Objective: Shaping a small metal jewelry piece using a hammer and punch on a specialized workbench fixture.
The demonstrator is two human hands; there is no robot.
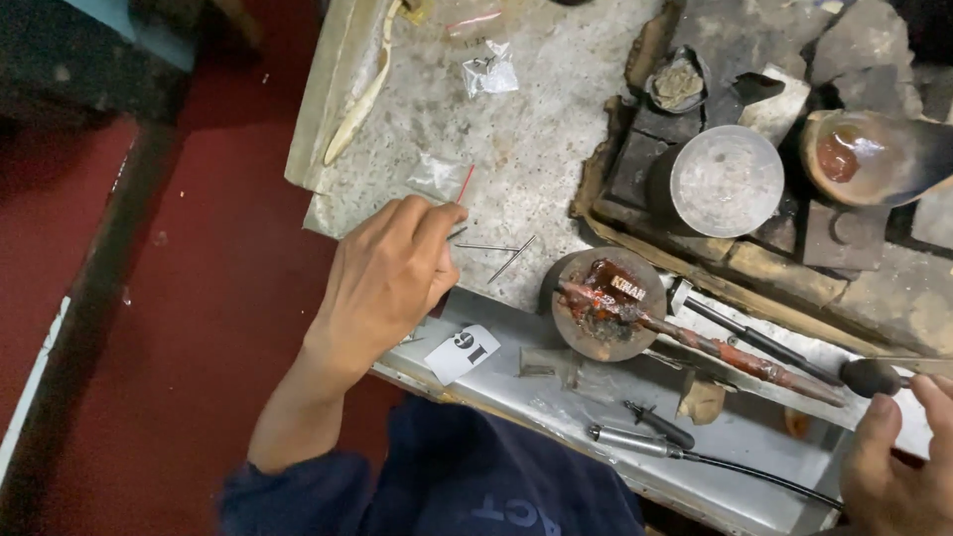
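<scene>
My left hand (392,273) rests on the grey stone worktop (556,129), fingertips pinched together over thin metal pins (501,253) beside a small clear plastic bag (437,177) with a red strip. Whether a pin is held is hidden by the fingers. My right hand (898,462) is at the bottom right corner, fingers curled near the dark round handle (869,375) of a long tool. A round block topped with reddish wax (608,303) sits between the hands, on a rusty rod (735,355).
A metal tray (556,392) along the near edge holds a white paper tag (462,352) and a cabled handpiece (635,442). Behind are a steel cylinder (725,181), a small crucible (678,81), a wax-covered bowl (854,154) and dark bricks. Red floor lies left.
</scene>
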